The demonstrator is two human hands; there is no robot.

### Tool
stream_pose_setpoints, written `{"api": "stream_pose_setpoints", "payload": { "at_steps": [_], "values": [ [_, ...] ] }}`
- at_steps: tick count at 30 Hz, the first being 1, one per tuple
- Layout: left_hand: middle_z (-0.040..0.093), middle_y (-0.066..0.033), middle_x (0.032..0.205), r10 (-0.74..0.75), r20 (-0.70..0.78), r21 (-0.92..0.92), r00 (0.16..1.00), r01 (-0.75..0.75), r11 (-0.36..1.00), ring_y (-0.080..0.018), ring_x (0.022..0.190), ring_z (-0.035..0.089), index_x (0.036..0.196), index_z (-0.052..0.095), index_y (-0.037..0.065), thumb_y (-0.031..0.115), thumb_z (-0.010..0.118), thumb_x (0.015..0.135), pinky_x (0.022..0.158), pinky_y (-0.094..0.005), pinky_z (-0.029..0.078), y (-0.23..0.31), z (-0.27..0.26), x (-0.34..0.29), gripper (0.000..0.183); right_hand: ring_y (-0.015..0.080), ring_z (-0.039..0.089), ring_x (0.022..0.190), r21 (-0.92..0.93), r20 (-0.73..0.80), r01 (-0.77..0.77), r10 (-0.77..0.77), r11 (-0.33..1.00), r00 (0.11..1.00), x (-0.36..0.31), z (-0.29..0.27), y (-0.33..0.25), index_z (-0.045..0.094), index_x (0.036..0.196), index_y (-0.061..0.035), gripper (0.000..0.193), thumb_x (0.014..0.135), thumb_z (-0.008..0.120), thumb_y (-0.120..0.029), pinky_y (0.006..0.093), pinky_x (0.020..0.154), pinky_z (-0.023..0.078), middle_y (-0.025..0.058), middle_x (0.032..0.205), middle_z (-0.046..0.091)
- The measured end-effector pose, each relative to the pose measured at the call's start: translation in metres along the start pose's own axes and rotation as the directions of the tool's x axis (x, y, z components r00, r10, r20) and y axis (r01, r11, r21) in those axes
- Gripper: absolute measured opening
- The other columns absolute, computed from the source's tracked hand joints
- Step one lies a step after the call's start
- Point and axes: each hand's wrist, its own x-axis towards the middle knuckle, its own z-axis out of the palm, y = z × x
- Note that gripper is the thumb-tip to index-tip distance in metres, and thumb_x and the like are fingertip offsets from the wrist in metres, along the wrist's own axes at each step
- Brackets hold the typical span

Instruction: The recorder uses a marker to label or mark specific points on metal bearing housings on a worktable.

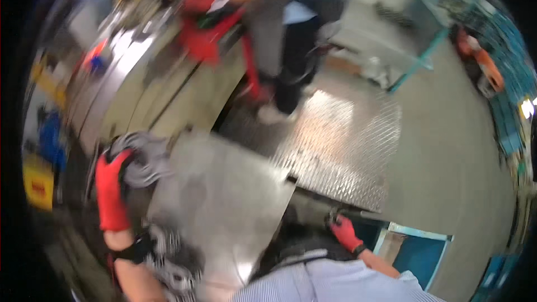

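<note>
At the left, my left hand (113,190) in a red glove curls its fingers at the edge of some grey curved metal parts (146,162). Blur hides how far the fingers reach around them. More looped metal parts (176,268) lie below, beside my left forearm. A flat grey metal plate (224,190) stretches to the right of both groups. My right hand (345,232), also red-gloved, is low on the right near a blue bin (417,260). Its fingers are closed at a small dark thing (332,217) too blurred to name.
Ahead, a person (299,39) stands on a patterned metal floor plate (347,140) beside a red stand (204,28). A pale cart or container (375,28) is at the upper right. Stacked blue crates (506,117) line the far right. A yellow box (38,184) sits at the left.
</note>
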Motion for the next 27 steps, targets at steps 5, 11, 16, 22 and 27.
{"api": "stream_pose_setpoints", "payload": {
  "at_steps": [5, 11, 16, 22, 27],
  "values": [
    [0.064, -0.0148, 0.102, 0.391, 0.118, 0.230, 0.913, -0.408, 0.883, -0.0251, 0.096, 0.061, 0.109, 0.062, 0.004, -0.005, 0.053, 0.075, 0.087, -0.0328, 0.046, -0.144, 0.033, -0.111, 0.036, 0.0341, 0.063, 0.092, 0.107, 0.108, 0.018, -0.030, 0.994, 0.994, -0.002, 0.028, -0.002, 0.062, 0.106, -0.0003, 0.028, 0.083, 0.061, -0.016, 0.0371, 0.078, 0.048, 0.0218, 0.096, 0.065],
    [0.063, -0.0080, 0.104, -0.009, -0.234, -0.544, 0.972, -0.124, 0.830, -0.0194, 0.098, 0.060, 0.105, 0.062, 0.005, 0.005, 0.056, 0.083, 0.089, -0.0304, 0.046, -0.266, 0.080, -0.169, 0.023, 0.0275, 0.062, 0.094, -0.033, 0.221, 0.067, -0.058, 0.997, 0.973, -0.029, 0.037, -0.003, 0.060, 0.109, 0.0037, 0.030, 0.084, 0.062, -0.011, 0.0350, 0.085, 0.045, 0.0178, 0.100, 0.066],
    [0.061, -0.0053, 0.110, -0.443, -0.179, -0.941, 0.878, -0.022, 0.337, -0.0169, 0.101, 0.058, 0.120, 0.053, 0.004, 0.006, 0.067, 0.079, 0.089, -0.0293, 0.046, -0.298, 0.121, -0.191, 0.043, 0.0293, 0.057, 0.102, -0.139, 0.167, 0.009, 0.014, 0.990, 0.986, -0.025, 0.036, 0.060, 0.057, 0.112, 0.0066, 0.038, 0.083, 0.066, -0.017, 0.0369, 0.092, 0.042, 0.0197, 0.108, 0.062],
    [0.063, -0.0070, 0.104, -0.514, 0.065, -0.602, 0.855, 0.445, 0.663, -0.0163, 0.098, 0.058, 0.119, 0.056, 0.004, 0.022, 0.069, 0.081, 0.084, -0.0302, 0.046, -0.331, 0.119, -0.231, 0.045, 0.0272, 0.057, 0.101, -0.206, 0.195, 0.011, 0.030, 0.978, 0.980, -0.041, 0.049, 0.020, 0.058, 0.111, 0.0043, 0.038, 0.082, 0.067, -0.018, 0.0371, 0.091, 0.042, 0.0192, 0.106, 0.062],
    [0.063, -0.0202, 0.097, -0.374, 0.212, 0.313, 0.903, 0.300, 0.901, -0.0346, 0.094, 0.061, 0.113, 0.057, 0.002, 0.041, 0.066, 0.080, 0.078, -0.0435, 0.048, -0.276, 0.067, -0.236, 0.051, 0.0220, 0.060, 0.092, -0.110, 0.133, 0.141, -0.125, 0.984, 0.983, -0.076, 0.061, -0.023, 0.059, 0.110, 0.0019, 0.030, 0.083, 0.063, -0.010, 0.0333, 0.083, 0.045, 0.0164, 0.099, 0.065]
  ]
}}
